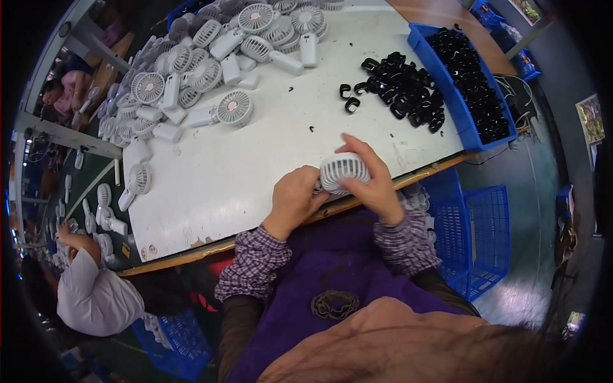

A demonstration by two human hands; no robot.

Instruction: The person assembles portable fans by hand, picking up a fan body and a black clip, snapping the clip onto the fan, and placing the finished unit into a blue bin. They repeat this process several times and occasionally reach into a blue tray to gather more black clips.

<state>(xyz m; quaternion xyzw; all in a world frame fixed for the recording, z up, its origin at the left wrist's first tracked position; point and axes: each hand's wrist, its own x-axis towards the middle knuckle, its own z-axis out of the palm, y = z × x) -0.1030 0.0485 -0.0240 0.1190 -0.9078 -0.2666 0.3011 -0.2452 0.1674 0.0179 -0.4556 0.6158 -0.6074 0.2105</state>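
Observation:
A white handheld fan [343, 171] is held between my two hands above the table's front edge. My right hand [375, 182] grips its round caged head, thumb at the lower rim and fingers over the far side. On the fan's left, my left hand [295, 196] is closed around its lower part; most of that part is hidden behind the fingers. Another white fan [234, 108] lies on the table beyond my hands, at the front of a large heap of similar fans [205, 75]. Small black plastic parts [403, 89] are piled at the far right.
A long blue bin [469, 121] of black parts stands along the table's right side. Blue crates [486, 223] stand on the floor to my right, with white fans beside my right sleeve. At the left, a person in a white shirt [96, 297] works at a green bench holding fans.

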